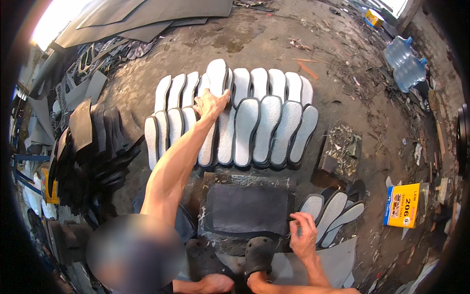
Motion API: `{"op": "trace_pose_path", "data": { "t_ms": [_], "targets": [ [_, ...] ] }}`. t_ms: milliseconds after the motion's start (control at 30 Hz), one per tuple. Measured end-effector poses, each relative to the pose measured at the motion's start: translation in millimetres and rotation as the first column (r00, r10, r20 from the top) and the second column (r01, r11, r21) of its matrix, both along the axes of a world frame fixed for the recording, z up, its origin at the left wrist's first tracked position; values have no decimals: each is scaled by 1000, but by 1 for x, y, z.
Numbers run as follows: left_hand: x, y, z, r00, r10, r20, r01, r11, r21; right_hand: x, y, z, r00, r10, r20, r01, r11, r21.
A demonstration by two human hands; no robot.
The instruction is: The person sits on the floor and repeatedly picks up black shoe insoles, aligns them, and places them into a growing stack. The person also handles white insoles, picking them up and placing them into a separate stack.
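Stretched far forward, my left hand (212,104) is closed around the heel end of a white-topped, dark-edged shoe sole (217,73). That sole stands above the far row of similar white soles (258,83). Nearer to me is a second row of piled white soles (269,128), partly covered by my left forearm. My right hand (303,232) hovers at the right edge of a dark rectangular sheet (249,208), its fingers bent and apart with nothing visible in them. The sheet lies on a low worn block (245,180). Beside my right hand are several loose grey-white soles (332,211).
Dark cut pieces (98,132) are heaped at the left, below large grey sheets (152,19). A block with scraps (340,149) stands right of the rows. A yellow box (402,206) and a clear blue water jug (405,63) lie farther right. My dark clogs (258,255) flank the near edge.
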State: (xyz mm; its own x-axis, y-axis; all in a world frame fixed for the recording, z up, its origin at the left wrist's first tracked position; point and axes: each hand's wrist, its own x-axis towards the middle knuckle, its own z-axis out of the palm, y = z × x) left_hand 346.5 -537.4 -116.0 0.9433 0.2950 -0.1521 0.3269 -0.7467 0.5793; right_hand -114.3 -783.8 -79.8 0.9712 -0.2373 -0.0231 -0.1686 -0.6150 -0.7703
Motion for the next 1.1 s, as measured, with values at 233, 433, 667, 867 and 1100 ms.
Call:
{"op": "trace_pose_path", "data": {
  "t_ms": [233, 433, 667, 867, 1100],
  "targets": [
    [27, -4, 2, 989, 6, -149, -36, 978, -204, -10, -6, -6, 997, -42, -63, 43, 999, 25],
    [76, 3, 22, 977, -97, -188, 47, 966, -255, -17, -16, -6, 995, -84, -55, 83, 996, -13],
    [85, 67, 84, 980, 154, 128, 2, 630, -777, -14, -8, -10, 996, -79, -37, 80, 996, 30],
    [-177, -7, 78, 969, -149, 196, 244, 456, -856, 17, 11, 10, 990, -6, -143, 108, 691, 715],
    [-374, -144, 38, 895, -385, 223, 430, 621, -655, 28, -19, 19, 975, -220, -26, 99, 325, 940]
  ]
}}
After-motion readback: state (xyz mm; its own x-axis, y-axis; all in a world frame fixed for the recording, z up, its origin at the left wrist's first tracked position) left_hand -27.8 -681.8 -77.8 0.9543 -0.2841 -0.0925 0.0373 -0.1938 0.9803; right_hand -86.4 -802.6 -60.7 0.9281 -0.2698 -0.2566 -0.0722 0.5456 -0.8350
